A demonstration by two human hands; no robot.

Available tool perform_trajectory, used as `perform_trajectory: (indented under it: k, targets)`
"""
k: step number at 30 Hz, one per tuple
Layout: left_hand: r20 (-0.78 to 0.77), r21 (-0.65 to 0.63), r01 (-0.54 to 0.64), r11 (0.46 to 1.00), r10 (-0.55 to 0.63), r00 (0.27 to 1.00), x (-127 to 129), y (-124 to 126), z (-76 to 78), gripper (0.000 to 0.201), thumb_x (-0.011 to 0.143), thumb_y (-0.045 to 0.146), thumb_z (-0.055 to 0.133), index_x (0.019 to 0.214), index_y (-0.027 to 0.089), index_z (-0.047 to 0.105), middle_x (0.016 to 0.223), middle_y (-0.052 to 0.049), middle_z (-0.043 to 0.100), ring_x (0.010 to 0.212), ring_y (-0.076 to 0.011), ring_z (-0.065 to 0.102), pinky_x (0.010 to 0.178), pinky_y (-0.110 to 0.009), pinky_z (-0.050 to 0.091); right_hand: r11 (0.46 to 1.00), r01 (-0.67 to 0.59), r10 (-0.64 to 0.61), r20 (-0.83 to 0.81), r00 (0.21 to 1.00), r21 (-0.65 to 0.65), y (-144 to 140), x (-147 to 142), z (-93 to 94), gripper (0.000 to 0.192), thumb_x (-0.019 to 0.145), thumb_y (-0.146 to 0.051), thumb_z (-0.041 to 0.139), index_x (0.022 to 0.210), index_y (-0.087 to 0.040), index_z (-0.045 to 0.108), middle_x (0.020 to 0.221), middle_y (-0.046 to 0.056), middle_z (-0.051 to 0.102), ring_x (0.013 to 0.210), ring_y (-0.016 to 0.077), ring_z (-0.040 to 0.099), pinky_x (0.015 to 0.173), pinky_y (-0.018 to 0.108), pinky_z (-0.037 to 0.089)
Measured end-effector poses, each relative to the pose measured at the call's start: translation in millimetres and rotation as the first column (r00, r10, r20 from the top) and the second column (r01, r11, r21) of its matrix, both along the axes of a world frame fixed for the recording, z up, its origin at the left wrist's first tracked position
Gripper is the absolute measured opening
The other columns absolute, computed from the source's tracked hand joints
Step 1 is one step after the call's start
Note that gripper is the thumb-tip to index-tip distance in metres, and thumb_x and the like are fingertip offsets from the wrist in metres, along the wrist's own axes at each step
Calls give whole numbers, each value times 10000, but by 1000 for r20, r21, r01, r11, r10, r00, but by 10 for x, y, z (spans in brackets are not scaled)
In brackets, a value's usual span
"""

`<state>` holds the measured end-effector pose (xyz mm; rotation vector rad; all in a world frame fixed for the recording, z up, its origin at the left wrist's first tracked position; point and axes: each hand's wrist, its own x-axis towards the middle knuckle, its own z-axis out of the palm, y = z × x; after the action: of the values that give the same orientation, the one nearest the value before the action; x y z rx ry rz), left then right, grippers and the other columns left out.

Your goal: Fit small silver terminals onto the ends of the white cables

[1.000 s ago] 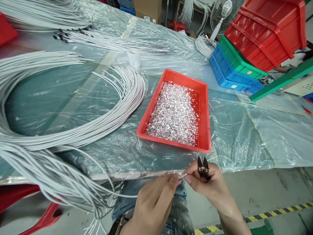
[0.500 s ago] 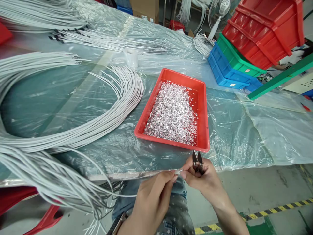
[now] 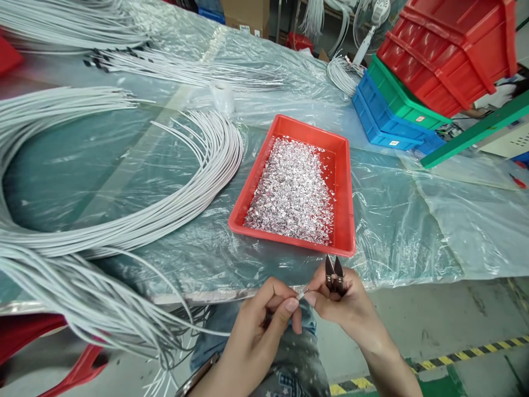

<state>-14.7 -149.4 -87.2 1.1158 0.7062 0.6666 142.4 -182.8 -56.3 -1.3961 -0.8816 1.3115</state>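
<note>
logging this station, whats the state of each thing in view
left hand: pinching a white wire's end
right hand: gripping small cutters, fingertips at the wire's end
white wire: stretched to the hands
cutters: blades up, nearly closed
red tray: holds silvery bits
bins: stacked, tilted

No readable text.
Small white labels sit on the blue bin (image 3: 386, 129) and green bin (image 3: 403, 102), too small and blurred to read.

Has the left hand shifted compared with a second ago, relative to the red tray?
Yes. The left hand has risen slightly toward the red tray, fingers now curled, pinching the wire end.
</note>
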Motion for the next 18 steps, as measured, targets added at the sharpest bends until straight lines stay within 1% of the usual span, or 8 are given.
perform_trajectory:
  k: [3, 6, 8, 11, 14, 16, 18]
  targets:
    - [108, -109, 69, 992, -57, 993, -11, 17, -9, 311, 976, 447, 502, 818, 178, 497, 595, 20, 596, 495, -82, 375, 462, -185, 250, 1000, 5, -5, 1, 1000, -8, -14, -20, 2, 150, 770, -196, 667, 663, -173, 565, 521, -92, 272, 479, 97, 186, 444, 226, 154]
    - [196, -189, 123, 974, -85, 977, -17, 40, -11, 309, 973, 444, 513, 823, 175, 490, 554, 36, 571, 434, -62, 255, 415, -178, 176, 1000, 1, -1, -1, 1000, -6, -20, -28, 16, 144, 761, -193, 668, 670, -177, 559, 520, -95, 273, 470, 93, 182, 438, 223, 151]
    - [234, -232, 152, 961, -97, 967, -15, 58, -13, 321, 966, 457, 524, 820, 173, 487, 540, 41, 557, 422, -55, 224, 406, -173, 161, 1000, -23, 23, -9, 1000, -4, -18, -32, 33, 137, 757, -187, 676, 677, -175, 566, 507, -98, 282, 456, 89, 186, 428, 221, 149]
    - [283, -258, 199, 945, -123, 951, -17, 84, -41, 321, 962, 459, 531, 822, 174, 489, 523, 43, 541, 411, -52, 237, 400, -166, 166, 999, -52, 51, -15, 999, -7, -19, -45, 58, 129, 780, -182, 678, 694, -172, 582, 512, -95, 305, 457, 89, 201, 426, 218, 158]
    - [310, -250, 231, 940, -148, 939, -40, 102, -77, 321, 957, 458, 540, 817, 173, 502, 496, 42, 541, 389, -50, 227, 387, -167, 165, 998, -61, 61, -8, 998, 0, -33, -59, 73, 118, 801, -169, 677, 708, -169, 604, 531, -89, 311, 472, 92, 213, 435, 220, 163]
    - [306, -245, 225, 943, -145, 941, -62, 110, -75, 330, 948, 457, 558, 793, 170, 507, 509, 27, 573, 388, -48, 224, 392, -169, 173, 997, -72, 72, 11, 997, 20, -43, -61, 85, 103, 814, -165, 683, 725, -165, 630, 535, -88, 298, 476, 93, 213, 438, 224, 158]
    - [270, -266, 182, 947, -108, 957, -78, 116, -42, 345, 925, 458, 598, 759, 169, 506, 534, 16, 600, 408, -49, 259, 417, -169, 197, 995, -90, 88, 37, 995, 49, -47, -57, 98, 56, 831, -169, 688, 780, -161, 669, 540, -90, 270, 478, 94, 206, 446, 228, 158]
